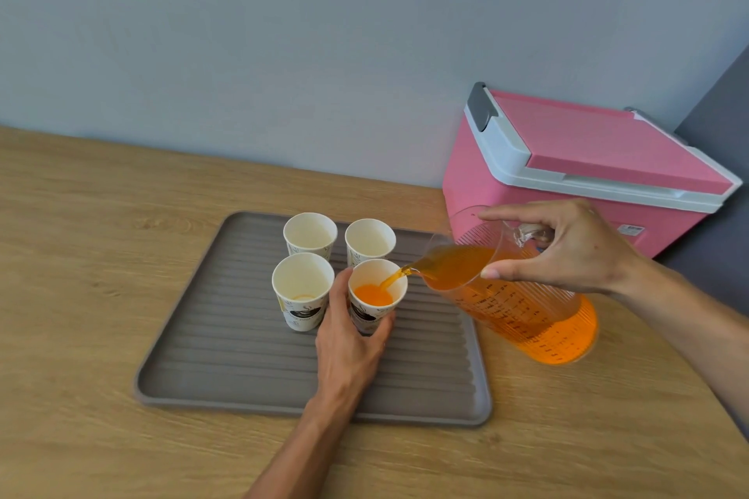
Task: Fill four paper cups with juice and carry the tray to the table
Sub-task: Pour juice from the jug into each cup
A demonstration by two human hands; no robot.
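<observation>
We see a ribbed grey-brown tray (227,336), white printed cups (302,296) on it, orange juice (373,295), a pink-and-white cooler (567,174) beyond the tray.

Wood counter (101,215) – grey tray (227,385) & pink cooler (527,190) on it.

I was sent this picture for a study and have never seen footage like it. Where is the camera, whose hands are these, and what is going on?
There is no machine here: a person wears one camera on the head, looking down at their own bare hands. On a wooden counter lies a ribbed grey tray with four paper cups. The left hand steadies the near right cup, while the right hand tips a clear measuring jug, pouring orange juice into it. The other three cups look unfilled. A pink cooler box stands behind.
</observation>
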